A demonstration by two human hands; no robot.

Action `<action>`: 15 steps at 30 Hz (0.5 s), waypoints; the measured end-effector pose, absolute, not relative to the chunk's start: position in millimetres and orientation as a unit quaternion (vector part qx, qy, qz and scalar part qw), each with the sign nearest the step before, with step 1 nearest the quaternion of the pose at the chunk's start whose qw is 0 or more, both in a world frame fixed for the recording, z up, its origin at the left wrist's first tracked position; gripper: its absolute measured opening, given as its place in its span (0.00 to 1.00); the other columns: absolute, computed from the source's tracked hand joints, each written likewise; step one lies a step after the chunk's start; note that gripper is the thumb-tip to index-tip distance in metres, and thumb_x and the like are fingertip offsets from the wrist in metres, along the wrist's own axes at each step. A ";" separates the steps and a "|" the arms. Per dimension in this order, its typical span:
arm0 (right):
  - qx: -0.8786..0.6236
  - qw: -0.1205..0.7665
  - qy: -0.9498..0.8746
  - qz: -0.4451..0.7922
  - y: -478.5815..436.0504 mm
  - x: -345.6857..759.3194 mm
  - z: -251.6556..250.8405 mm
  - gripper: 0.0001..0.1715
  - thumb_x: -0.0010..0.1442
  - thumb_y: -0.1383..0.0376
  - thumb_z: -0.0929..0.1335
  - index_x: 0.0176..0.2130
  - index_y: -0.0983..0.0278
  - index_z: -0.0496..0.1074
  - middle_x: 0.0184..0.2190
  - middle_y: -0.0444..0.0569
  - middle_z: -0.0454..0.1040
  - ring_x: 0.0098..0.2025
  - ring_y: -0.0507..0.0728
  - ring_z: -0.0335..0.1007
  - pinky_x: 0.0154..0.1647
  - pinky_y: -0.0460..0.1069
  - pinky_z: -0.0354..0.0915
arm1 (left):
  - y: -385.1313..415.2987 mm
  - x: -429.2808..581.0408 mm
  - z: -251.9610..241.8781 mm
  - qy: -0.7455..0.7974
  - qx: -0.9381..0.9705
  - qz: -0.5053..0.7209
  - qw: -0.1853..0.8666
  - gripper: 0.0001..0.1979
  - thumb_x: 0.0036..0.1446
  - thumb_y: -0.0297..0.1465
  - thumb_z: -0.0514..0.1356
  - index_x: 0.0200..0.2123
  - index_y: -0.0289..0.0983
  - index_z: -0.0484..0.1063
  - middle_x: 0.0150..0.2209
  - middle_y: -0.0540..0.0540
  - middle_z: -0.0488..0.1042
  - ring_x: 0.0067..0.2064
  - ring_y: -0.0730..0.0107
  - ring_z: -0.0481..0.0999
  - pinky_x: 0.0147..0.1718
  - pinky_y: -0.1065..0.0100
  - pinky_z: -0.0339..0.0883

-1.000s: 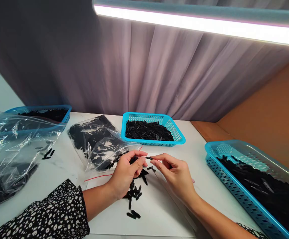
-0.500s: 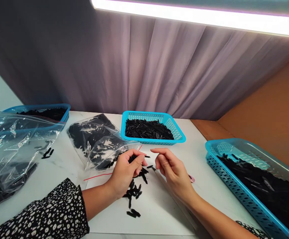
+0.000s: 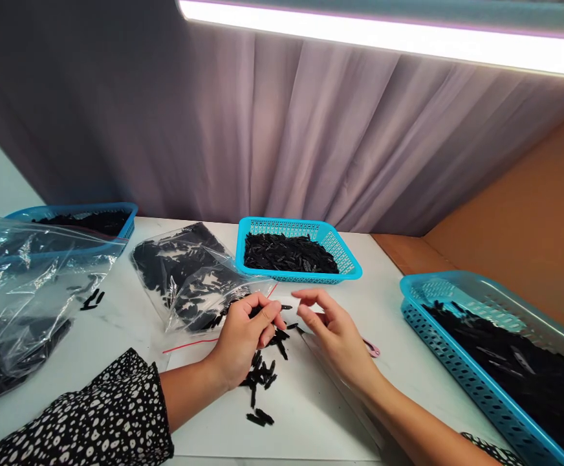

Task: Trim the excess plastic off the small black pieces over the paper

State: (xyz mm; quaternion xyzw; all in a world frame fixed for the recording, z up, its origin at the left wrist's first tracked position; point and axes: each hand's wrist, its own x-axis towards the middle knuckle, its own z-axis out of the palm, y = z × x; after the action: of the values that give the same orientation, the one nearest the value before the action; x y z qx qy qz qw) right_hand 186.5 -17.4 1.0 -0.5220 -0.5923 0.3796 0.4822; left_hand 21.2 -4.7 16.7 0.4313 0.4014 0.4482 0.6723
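My left hand (image 3: 247, 336) is closed, thumb against fingers, on a small black piece (image 3: 286, 307) whose tip sticks out to the right. Just right of it, my right hand (image 3: 337, 333) has its thumb and index finger apart, with nothing visible between them; its other fingers are curled. Beneath the hands, several loose black pieces (image 3: 261, 373) lie on a white sheet (image 3: 311, 421). A thin pointed tool (image 3: 300, 330) lies partly hidden by my right hand. Behind my left hand, a clear zip bag (image 3: 185, 278) holds many black pieces.
A blue basket (image 3: 350, 264) of black pieces stands at the back. Another basket (image 3: 456, 362) is at the right, and a third (image 3: 130, 223) at the far left behind a large plastic bag (image 3: 34, 285). A pink object (image 3: 372, 349) lies beyond my right hand.
My right hand has shifted slightly left, and its thumb has stretched out toward my left hand. My left hand has barely moved.
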 end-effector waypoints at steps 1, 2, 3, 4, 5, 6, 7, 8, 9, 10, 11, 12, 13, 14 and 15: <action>-0.521 0.486 -0.594 0.374 -17.6 186.1 1.1 0.17 0.61 0.53 0.66 0.41 0.62 0.74 0.31 0.46 0.71 0.25 0.52 0.61 0.26 0.47 0.59 | -4.6 21.2 16.8 0.403 0.431 0.448 0.672 0.14 0.54 0.38 0.64 0.26 0.35 0.66 0.25 0.52 0.73 0.18 0.86 0.56 0.22 0.73 0.44; -0.520 0.492 -0.594 0.367 -17.9 185.7 1.1 0.15 0.61 0.54 0.66 0.38 0.63 0.74 0.30 0.46 0.71 0.25 0.52 0.61 0.26 0.47 0.59 | -4.6 21.2 16.9 0.403 0.432 0.447 0.672 0.14 0.54 0.38 0.64 0.26 0.35 0.66 0.25 0.52 0.73 0.18 0.86 0.56 0.22 0.73 0.45; -0.517 0.501 -0.594 0.360 -18.2 185.4 1.1 0.14 0.61 0.55 0.67 0.37 0.63 0.75 0.29 0.46 0.71 0.25 0.52 0.61 0.26 0.47 0.59 | -4.7 21.2 17.1 0.404 0.432 0.447 0.671 0.14 0.54 0.38 0.64 0.26 0.35 0.67 0.25 0.52 0.73 0.18 0.86 0.56 0.22 0.73 0.45; -0.512 0.511 -0.595 0.352 -18.5 185.2 1.0 0.13 0.61 0.56 0.68 0.37 0.63 0.76 0.30 0.46 0.72 0.24 0.51 0.60 0.25 0.47 0.59 | -4.8 21.2 17.4 0.404 0.432 0.447 0.671 0.14 0.54 0.38 0.64 0.26 0.35 0.66 0.25 0.52 0.73 0.18 0.86 0.56 0.22 0.73 0.45; -0.505 0.518 -0.598 0.344 -18.9 185.0 0.9 0.12 0.60 0.57 0.69 0.39 0.63 0.76 0.31 0.46 0.72 0.22 0.50 0.57 0.23 0.47 0.58 | -5.0 21.1 17.7 0.404 0.432 0.448 0.671 0.14 0.54 0.38 0.64 0.26 0.35 0.66 0.24 0.52 0.73 0.18 0.86 0.56 0.22 0.73 0.45; -0.497 0.522 -0.608 0.334 -19.3 185.1 0.9 0.11 0.60 0.59 0.69 0.40 0.62 0.77 0.30 0.46 0.72 0.21 0.50 0.56 0.22 0.47 0.57 | -5.2 21.1 17.9 0.403 0.433 0.446 0.672 0.14 0.54 0.38 0.64 0.26 0.35 0.66 0.24 0.52 0.74 0.18 0.86 0.56 0.22 0.73 0.45; -0.486 0.522 -0.623 0.321 -19.8 185.2 0.9 0.11 0.60 0.60 0.70 0.42 0.62 0.78 0.30 0.46 0.73 0.20 0.49 0.55 0.21 0.47 0.56 | -5.4 21.0 18.2 0.401 0.435 0.443 0.674 0.14 0.54 0.38 0.64 0.26 0.35 0.67 0.24 0.52 0.74 0.18 0.86 0.56 0.22 0.73 0.44; -0.474 0.522 -0.640 0.304 -20.4 185.4 1.1 0.10 0.60 0.62 0.70 0.42 0.61 0.79 0.29 0.46 0.73 0.21 0.50 0.56 0.21 0.47 0.56 | -5.6 20.9 18.3 0.399 0.436 0.438 0.677 0.15 0.54 0.39 0.64 0.26 0.35 0.67 0.24 0.52 0.74 0.18 0.86 0.56 0.22 0.73 0.44; -0.461 0.522 -0.659 0.284 -21.1 185.6 1.5 0.09 0.60 0.64 0.70 0.41 0.61 0.79 0.29 0.47 0.74 0.22 0.51 0.59 0.21 0.47 0.57 | -5.9 20.9 18.4 0.397 0.437 0.433 0.681 0.15 0.54 0.39 0.64 0.26 0.35 0.67 0.24 0.52 0.74 0.18 0.86 0.56 0.22 0.73 0.44; -0.449 0.523 -0.676 0.261 -21.9 185.8 2.2 0.07 0.61 0.65 0.70 0.39 0.61 0.79 0.28 0.47 0.75 0.23 0.52 0.61 0.22 0.47 0.58 | -6.1 20.8 18.5 0.394 0.437 0.427 0.687 0.15 0.54 0.39 0.64 0.25 0.34 0.67 0.24 0.51 0.74 0.18 0.86 0.56 0.22 0.72 0.44; -0.438 0.526 -0.690 0.236 -22.9 185.9 2.9 0.06 0.61 0.66 0.69 0.36 0.61 0.79 0.28 0.48 0.75 0.24 0.53 0.64 0.22 0.48 0.58 | -6.2 20.8 18.5 0.392 0.435 0.422 0.692 0.15 0.54 0.39 0.64 0.25 0.34 0.67 0.24 0.51 0.74 0.18 0.86 0.56 0.22 0.72 0.44; -0.427 0.532 -0.700 0.212 -23.8 185.9 3.8 0.05 0.61 0.67 0.69 0.34 0.61 0.78 0.27 0.48 0.75 0.25 0.53 0.65 0.22 0.47 0.58 | -6.4 20.9 18.5 0.390 0.433 0.418 0.697 0.15 0.54 0.39 0.64 0.25 0.34 0.67 0.24 0.51 0.74 0.18 0.86 0.56 0.22 0.72 0.44; -0.418 0.537 -0.708 0.190 -24.8 185.8 4.5 0.06 0.61 0.69 0.69 0.32 0.61 0.76 0.26 0.47 0.75 0.24 0.53 0.65 0.21 0.47 0.58 | -6.5 21.0 18.6 0.387 0.430 0.416 0.701 0.15 0.54 0.39 0.64 0.25 0.34 0.67 0.24 0.51 0.74 0.17 0.86 0.56 0.22 0.72 0.44; -0.411 0.541 -0.713 0.173 -25.7 185.4 5.0 0.07 0.61 0.70 0.69 0.31 0.61 0.75 0.26 0.47 0.75 0.23 0.52 0.63 0.21 0.47 0.57 | -6.7 21.1 18.6 0.384 0.428 0.416 0.704 0.15 0.53 0.39 0.64 0.25 0.35 0.67 0.24 0.51 0.74 0.17 0.85 0.56 0.22 0.72 0.43; -0.405 0.543 -0.717 0.163 -26.5 184.9 5.2 0.08 0.61 0.71 0.69 0.30 0.61 0.73 0.26 0.46 0.75 0.22 0.51 0.61 0.20 0.47 0.56 | -6.9 21.2 18.6 0.381 0.428 0.417 0.706 0.15 0.53 0.39 0.64 0.25 0.35 0.67 0.24 0.51 0.74 0.17 0.85 0.56 0.21 0.72 0.43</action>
State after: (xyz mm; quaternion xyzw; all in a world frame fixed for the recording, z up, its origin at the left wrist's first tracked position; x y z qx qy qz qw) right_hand 184.9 -26.5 5.2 -0.4052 -0.7170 0.1628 0.5434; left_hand 21.2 -6.9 18.6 0.4279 0.3807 0.4172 0.7057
